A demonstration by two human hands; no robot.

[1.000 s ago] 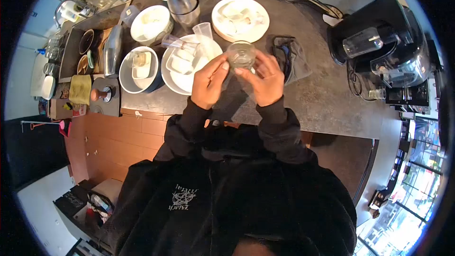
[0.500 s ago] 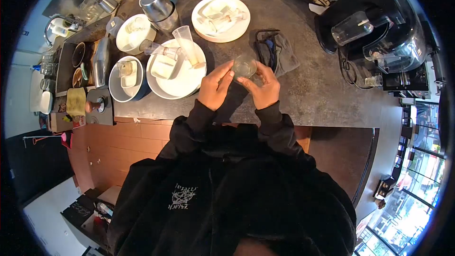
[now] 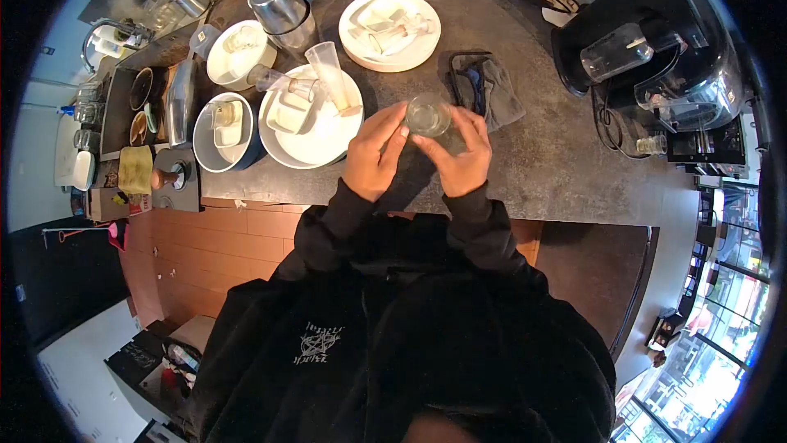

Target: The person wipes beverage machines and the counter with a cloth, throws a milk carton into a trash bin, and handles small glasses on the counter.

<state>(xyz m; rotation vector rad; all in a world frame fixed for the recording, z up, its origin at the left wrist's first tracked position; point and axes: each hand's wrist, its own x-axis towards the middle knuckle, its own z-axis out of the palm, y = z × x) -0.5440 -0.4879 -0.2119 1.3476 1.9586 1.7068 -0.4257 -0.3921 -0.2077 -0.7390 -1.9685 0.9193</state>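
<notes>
Between my two hands I hold a small clear glass (image 3: 429,116) above the dark countertop (image 3: 541,164). My left hand (image 3: 375,152) pinches its left side with thumb and fingers. On the right side, my right hand (image 3: 461,152) grips it the same way. Just beyond the glass lies a dark grey cloth (image 3: 502,97), with a black strap-like item beside it. Left of my hands stands a large white bowl (image 3: 316,152) with a white square dish and clear tumblers inside. A white plate (image 3: 389,60) bearing clear glass pieces sits farther back.
A blue-rimmed bowl (image 3: 221,163), another white bowl (image 3: 238,74) and a steel cup (image 3: 280,5) crowd the left. A wooden-handled tamper (image 3: 166,178) stands near the sink. At the right is a black coffee machine (image 3: 619,21) with a cable beside it.
The glass and both hands stay together in nearly the same place over the counter. The whole view has shifted slightly.
</notes>
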